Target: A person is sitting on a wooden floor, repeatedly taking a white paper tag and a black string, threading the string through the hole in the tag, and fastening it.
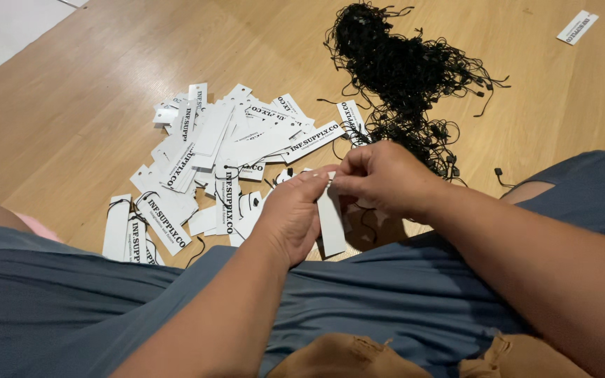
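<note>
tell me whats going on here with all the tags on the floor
A person sits on a wooden floor and holds one white paper tag between both hands. The left hand grips it while the right hand pinches at its top end. A loose pile of white tags, some with black strings, lies in front, beside a tangle of black string loops.

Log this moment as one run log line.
left hand: holds white tag | right hand: pinches tag top | tag pile, black strings on floor
</note>
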